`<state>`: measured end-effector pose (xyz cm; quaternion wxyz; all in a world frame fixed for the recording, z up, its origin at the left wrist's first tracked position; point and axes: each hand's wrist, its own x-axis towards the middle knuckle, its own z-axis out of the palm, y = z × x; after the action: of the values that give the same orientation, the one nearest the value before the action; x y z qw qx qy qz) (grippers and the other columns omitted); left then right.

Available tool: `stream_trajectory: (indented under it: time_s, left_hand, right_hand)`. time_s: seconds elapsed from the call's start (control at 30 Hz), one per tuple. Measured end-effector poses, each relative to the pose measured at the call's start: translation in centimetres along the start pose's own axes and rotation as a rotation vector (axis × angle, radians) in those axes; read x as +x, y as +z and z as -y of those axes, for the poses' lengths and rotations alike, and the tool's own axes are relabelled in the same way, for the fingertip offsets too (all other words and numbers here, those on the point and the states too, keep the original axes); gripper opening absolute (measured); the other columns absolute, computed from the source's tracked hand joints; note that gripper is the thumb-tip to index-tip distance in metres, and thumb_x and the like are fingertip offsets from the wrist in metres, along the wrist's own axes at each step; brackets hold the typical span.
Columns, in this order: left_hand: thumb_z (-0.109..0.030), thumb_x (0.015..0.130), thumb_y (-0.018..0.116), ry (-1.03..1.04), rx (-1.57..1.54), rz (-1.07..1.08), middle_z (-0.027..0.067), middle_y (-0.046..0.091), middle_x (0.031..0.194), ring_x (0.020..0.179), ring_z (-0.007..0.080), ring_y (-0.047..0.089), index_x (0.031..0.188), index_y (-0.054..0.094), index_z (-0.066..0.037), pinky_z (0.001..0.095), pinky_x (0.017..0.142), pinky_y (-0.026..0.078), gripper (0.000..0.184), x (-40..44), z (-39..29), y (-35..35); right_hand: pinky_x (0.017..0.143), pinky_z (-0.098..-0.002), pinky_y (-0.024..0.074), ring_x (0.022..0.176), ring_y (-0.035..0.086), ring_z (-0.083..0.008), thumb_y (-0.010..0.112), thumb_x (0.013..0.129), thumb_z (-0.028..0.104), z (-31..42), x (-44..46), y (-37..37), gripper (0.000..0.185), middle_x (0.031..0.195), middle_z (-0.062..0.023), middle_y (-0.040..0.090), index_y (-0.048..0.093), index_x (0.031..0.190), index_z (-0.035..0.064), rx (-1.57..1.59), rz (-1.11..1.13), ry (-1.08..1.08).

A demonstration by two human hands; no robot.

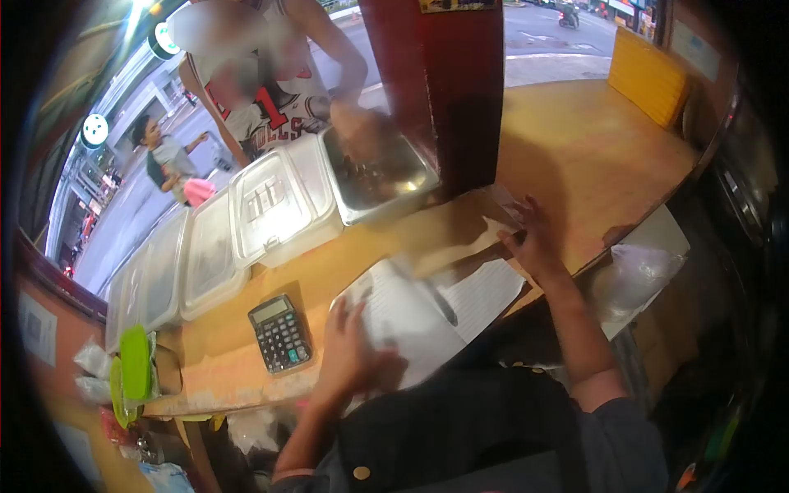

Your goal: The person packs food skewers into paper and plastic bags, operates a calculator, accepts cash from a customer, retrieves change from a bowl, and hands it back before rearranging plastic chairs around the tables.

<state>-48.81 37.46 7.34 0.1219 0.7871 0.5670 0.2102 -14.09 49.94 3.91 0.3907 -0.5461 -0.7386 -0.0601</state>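
Left grip [352,349]: fingers apart, thumb clear of them, outline smeared by motion. It is over the left edge of an open notebook [411,324]; contact with the paper cannot be made out, and the part of the page under the palm is hidden.

Right grip [538,246]: fingers spread, thumb out to the side, at the far right of the notebook. A tan sheet [467,245] reaches toward its fingertips, too blurred to tell whether they touch it.

Notebook lies between the two grips, its near edge cut off by the wearer's dark clothing. Faint ruling shows; any writing is illegible. A dark pen [445,304] lies on the pages, right of the left grip, one end lost in blur.

Just left of the left grip, on the worktop [608,164]: a calculator [280,333], display unreadable. Beyond it, a row of lidded containers [275,197], contents obscured by cloudy lids and glare. Farther left, a green lid [136,361].

Beyond the right grip and to its left, a metal tray [380,182]. Another person's hand [362,131] is over it, blurred; that hand's hold and the tray's contents are unclear. A red post [462,90] blocks part of the street behind.
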Motion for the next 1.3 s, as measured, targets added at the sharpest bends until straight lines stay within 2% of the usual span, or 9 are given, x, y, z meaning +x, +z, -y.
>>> stream_trajectory:
  time_s: [0.1, 0.17, 0.27, 0.53, 0.6, 0.8, 0.9, 1.0, 1.3]
  left_hand:
    - [-0.019, 0.067, 0.075, -0.100, -0.083, -0.125, 0.0287, 0.027, 0.135, 0.129, 0.0388, 0.025, 0.134, 0.030, -0.005, 0.0465, 0.103, 0.030, 0.082, -3.7, 1.8, 1.1]
    - [-0.016, 0.076, 0.070, -0.441, -0.915, -0.435, 0.0254, 0.028, 0.137, 0.124, 0.0343, 0.035, 0.132, 0.031, -0.002, 0.0428, 0.097, 0.039, 0.070, -6.0, 0.4, 1.4]
    - [-0.020, 0.088, 0.058, -0.525, -1.302, -0.167, 0.0221, 0.044, 0.126, 0.110, 0.0266, 0.050, 0.126, 0.037, 0.000, 0.0362, 0.088, 0.046, 0.048, -9.7, 2.8, 2.5]
    - [-0.030, 0.093, 0.048, -0.848, -1.034, 0.259, 0.0151, 0.065, 0.094, 0.084, 0.0187, 0.061, 0.103, 0.058, 0.002, 0.0316, 0.075, 0.049, 0.035, -11.3, 4.2, 5.8]
    - [-0.036, 0.091, 0.049, -0.570, -0.752, 0.310, 0.0179, 0.064, 0.087, 0.074, 0.0178, 0.061, 0.100, 0.060, 0.003, 0.0341, 0.067, 0.047, 0.041, -13.2, 9.5, 12.0]
    - [-0.032, 0.085, 0.058, -0.624, -0.651, 0.075, 0.0161, 0.064, 0.081, 0.067, 0.0205, 0.060, 0.092, 0.064, 0.002, 0.0349, 0.059, 0.044, 0.036, -11.4, 4.9, 7.2]
    - [-0.020, 0.082, 0.061, -0.803, -0.821, -0.159, 0.0156, 0.064, 0.091, 0.078, 0.0230, 0.061, 0.089, 0.066, 0.002, 0.0324, 0.067, 0.046, 0.024, -10.4, -1.4, -0.9]
    - [-0.012, 0.080, 0.061, -0.455, -0.853, -0.255, 0.0163, 0.060, 0.107, 0.093, 0.0253, 0.058, 0.095, 0.065, 0.002, 0.0328, 0.079, 0.044, 0.021, -11.2, -1.5, -3.1]
    - [-0.049, 0.072, 0.070, 0.005, -0.847, -0.146, 0.0219, 0.039, 0.132, 0.124, 0.0326, 0.037, 0.126, 0.043, 0.000, 0.0430, 0.102, 0.027, 0.078, -7.6, -0.8, -0.7]
  right_hand:
    - [0.084, -0.0406, 0.0452, 0.099, 0.055, -0.0305, 0.069, 0.075, 0.016, 2.3, -0.8, -0.3, 0.039, 0.108, -0.0161, 0.057, 0.056, 0.109, 0.0055, 0.087, -0.088, -0.060]
    - [0.069, -0.0371, 0.0486, 0.083, 0.060, -0.0277, 0.068, 0.075, 0.014, 5.5, -1.6, -0.9, 0.027, 0.096, -0.0136, 0.059, 0.059, 0.099, 0.0052, 0.292, 0.028, -0.124]
    - [0.064, -0.0362, 0.0477, 0.075, 0.059, -0.0274, 0.066, 0.077, 0.017, 10.9, -1.9, -1.2, 0.020, 0.085, -0.0103, 0.057, 0.059, 0.092, 0.0050, 0.395, 0.375, -0.110]
    - [0.069, -0.0425, 0.0467, 0.079, 0.056, -0.0339, 0.060, 0.077, 0.014, 13.5, -2.7, 2.8, 0.018, 0.090, -0.0143, 0.053, 0.056, 0.093, 0.0057, 0.360, 0.469, -0.110]
    - [0.070, -0.0432, 0.0468, 0.080, 0.056, -0.0345, 0.060, 0.077, 0.013, 13.6, -2.6, 2.9, 0.018, 0.092, -0.0145, 0.053, 0.056, 0.094, 0.0058, 0.362, 0.459, -0.129]
    - [0.073, -0.0450, 0.0464, 0.084, 0.056, -0.0376, 0.055, 0.079, 0.014, 13.9, -2.4, 2.5, 0.022, 0.094, -0.0182, 0.052, 0.053, 0.099, 0.0056, 0.428, 0.615, -0.156]
    - [0.074, -0.0450, 0.0451, 0.084, 0.055, -0.0381, 0.055, 0.082, 0.021, 16.1, -4.7, 3.9, 0.024, 0.094, -0.0183, 0.052, 0.053, 0.100, 0.0050, 0.604, 0.742, -0.261]
    - [0.075, -0.0445, 0.0447, 0.084, 0.054, -0.0382, 0.055, 0.083, 0.021, 17.6, -4.4, 3.7, 0.026, 0.093, -0.0183, 0.052, 0.054, 0.103, 0.0045, 0.669, 0.785, -0.250]
    - [0.087, -0.0446, 0.0417, 0.100, 0.052, -0.0365, 0.057, 0.074, 0.006, 14.4, 0.1, 0.3, 0.043, 0.108, -0.0173, 0.054, 0.052, 0.117, 0.0032, 0.561, 0.691, -0.419]
